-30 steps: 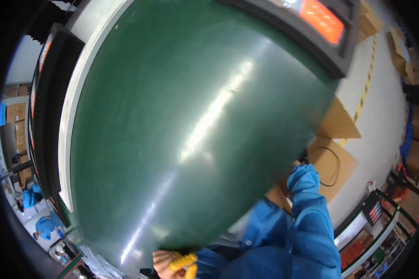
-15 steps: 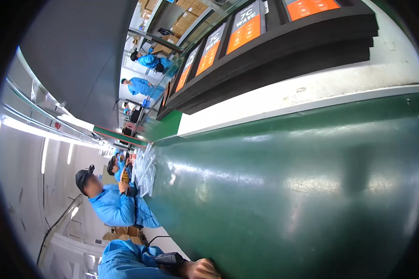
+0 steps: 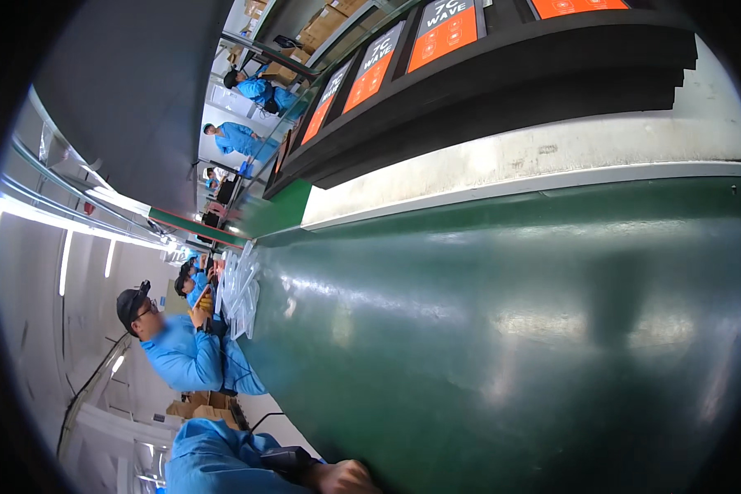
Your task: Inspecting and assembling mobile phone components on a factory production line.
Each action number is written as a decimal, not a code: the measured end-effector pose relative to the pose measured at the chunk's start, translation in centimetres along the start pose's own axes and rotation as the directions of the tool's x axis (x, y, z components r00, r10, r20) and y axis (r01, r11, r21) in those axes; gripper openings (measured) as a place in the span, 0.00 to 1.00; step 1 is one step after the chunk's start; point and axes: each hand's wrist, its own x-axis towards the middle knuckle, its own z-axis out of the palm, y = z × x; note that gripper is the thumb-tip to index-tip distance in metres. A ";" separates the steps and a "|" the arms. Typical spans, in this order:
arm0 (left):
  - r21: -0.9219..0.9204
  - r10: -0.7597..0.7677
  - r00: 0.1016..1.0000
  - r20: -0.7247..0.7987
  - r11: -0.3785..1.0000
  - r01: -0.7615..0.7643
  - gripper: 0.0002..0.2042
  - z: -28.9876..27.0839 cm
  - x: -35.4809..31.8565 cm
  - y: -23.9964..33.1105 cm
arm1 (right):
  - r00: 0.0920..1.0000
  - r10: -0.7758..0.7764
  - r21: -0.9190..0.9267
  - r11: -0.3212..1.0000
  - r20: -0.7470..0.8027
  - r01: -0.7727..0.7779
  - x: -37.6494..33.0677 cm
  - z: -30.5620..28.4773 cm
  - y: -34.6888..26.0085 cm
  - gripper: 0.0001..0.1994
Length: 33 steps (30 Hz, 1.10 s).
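My left hand (image 3: pixel 347 477) rests by the near left edge of the green tabletop (image 3: pixel 469 354), at the bottom of the view. Its back and knuckles show, slightly blurred, while the fingertips are cut off by the picture's lower rim. A black device (image 3: pixel 286 461) sits at the wrist, over a blue sleeve (image 3: pixel 214 457). Whether anything lies in the fingers is hidden. My right hand is out of the picture.
Stacked black trays (image 3: pixel 502 90) hold orange-and-grey boxes (image 3: pixel 446 37) on a white ledge (image 3: pixel 535 160) along the far side. Clear plastic pieces (image 3: pixel 240 292) lie at the table's left end. A blue-clad co-worker (image 3: pixel 177 350) sits there; others are farther off.
The whole view has shifted slightly, so the table, trays and co-workers appear a little farther left. My left hand stays at the table edge, a bit lower in the picture.
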 end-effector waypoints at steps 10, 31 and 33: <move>-0.097 -0.017 0.991 -0.130 0.995 0.005 0.08 -0.5 -1.3 1.4 | 0.995 0.099 0.347 0.933 0.006 -0.095 -6.8 -3.6 0.5 0.16; -0.212 -0.261 0.855 -0.449 0.960 0.182 0.12 -1.9 -11.1 2.9 | 0.857 0.190 0.750 0.595 -0.479 0.288 -40.8 -31.3 -3.7 0.20; -0.105 -0.256 0.790 -0.557 0.965 0.239 0.12 -2.3 -13.1 1.2 | 0.838 0.063 0.719 0.552 -0.542 0.423 -43.5 -34.4 -4.9 0.16</move>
